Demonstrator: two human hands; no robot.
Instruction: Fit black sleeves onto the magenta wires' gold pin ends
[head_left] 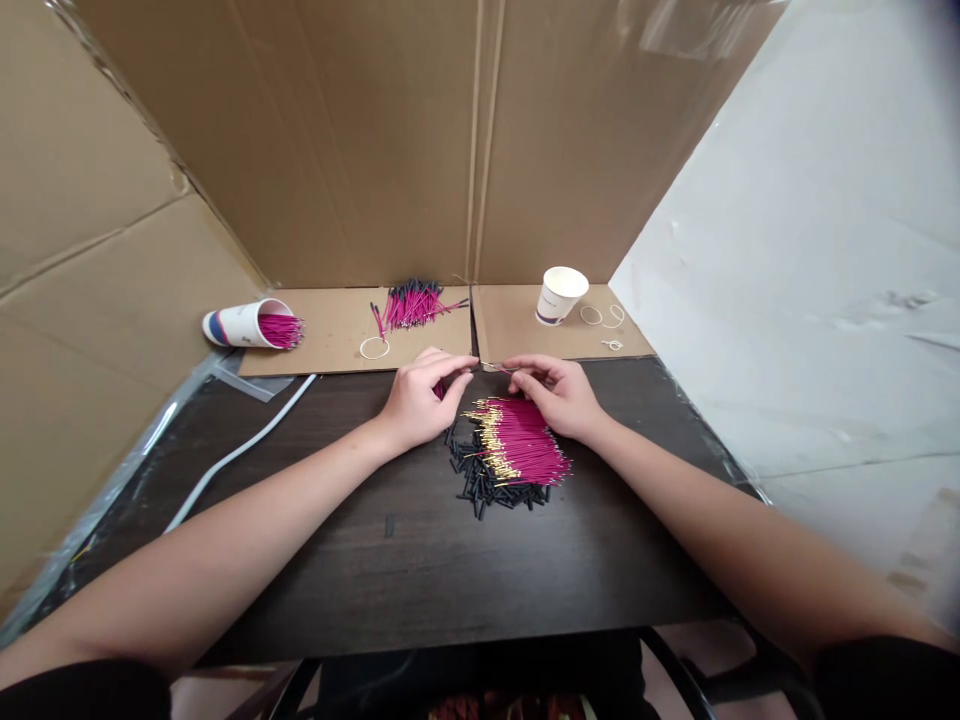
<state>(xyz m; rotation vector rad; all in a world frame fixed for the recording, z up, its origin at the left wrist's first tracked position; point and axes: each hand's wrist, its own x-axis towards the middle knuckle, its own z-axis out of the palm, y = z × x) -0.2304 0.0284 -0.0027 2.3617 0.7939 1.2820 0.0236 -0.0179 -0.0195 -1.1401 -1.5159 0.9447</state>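
"What is by the far left corner of the dark brown tabletop [337, 590]?"

"A white and blue paper cup [244, 325], tipped over, with thin pink wires [280, 330] poking out. A bendy pale cord [240, 455] lies near it."

"And next?"

"A round white band [374, 348], then a pile of pink wires with black ends [414, 305], both on flat brown cardboard [330, 330] along the far edge."

"What about the left hand [420, 398]?"

"It's curled, with pink bits showing inside. I can't tell if it's pinching."

"In the middle?"

"Little black tubes [480, 497], beside and under gold-tipped pink wires [529, 440]. Just past them, the right hand [559, 395] pinches one thin pink wire [501, 370]."

"Far right?"

"A white paper cup [561, 295] standing up, and thin white loops [592, 316]."
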